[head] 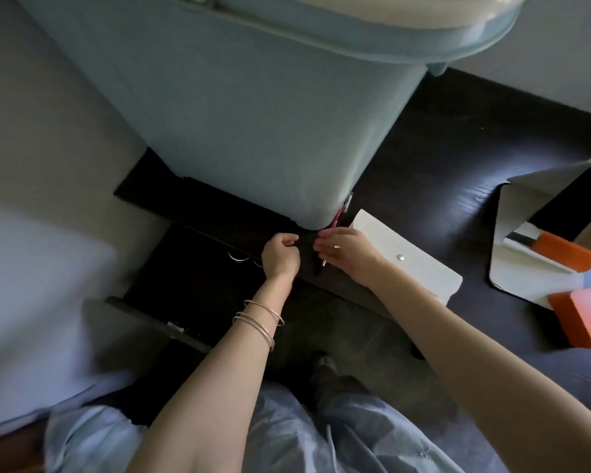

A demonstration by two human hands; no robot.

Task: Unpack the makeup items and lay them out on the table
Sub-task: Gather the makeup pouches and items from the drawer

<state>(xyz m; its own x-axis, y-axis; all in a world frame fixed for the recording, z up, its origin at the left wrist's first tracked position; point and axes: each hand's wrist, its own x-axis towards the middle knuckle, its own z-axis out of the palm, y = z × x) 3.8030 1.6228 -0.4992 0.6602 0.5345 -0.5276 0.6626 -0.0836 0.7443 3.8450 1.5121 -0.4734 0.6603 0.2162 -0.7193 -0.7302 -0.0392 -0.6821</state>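
Note:
My left hand (280,256) and my right hand (345,250) meet at the front edge of the dark table (434,158). Both pinch a small dark item (307,249) between them. Its outline is lost against the dark wood, and a slim piece with a silver tip (322,263) pokes out below my right fingers. A white pouch with a metal snap (410,264) lies flat under my right wrist. A red pen-like stick (339,215) leans at the foot of the bin.
A big pale blue plastic bin (253,114) stands on the table just behind my hands. Below the table edge a dark drawer (191,278) is pulled out. To the right stand a tilted mirror (522,240) and an orange and pink box (584,319).

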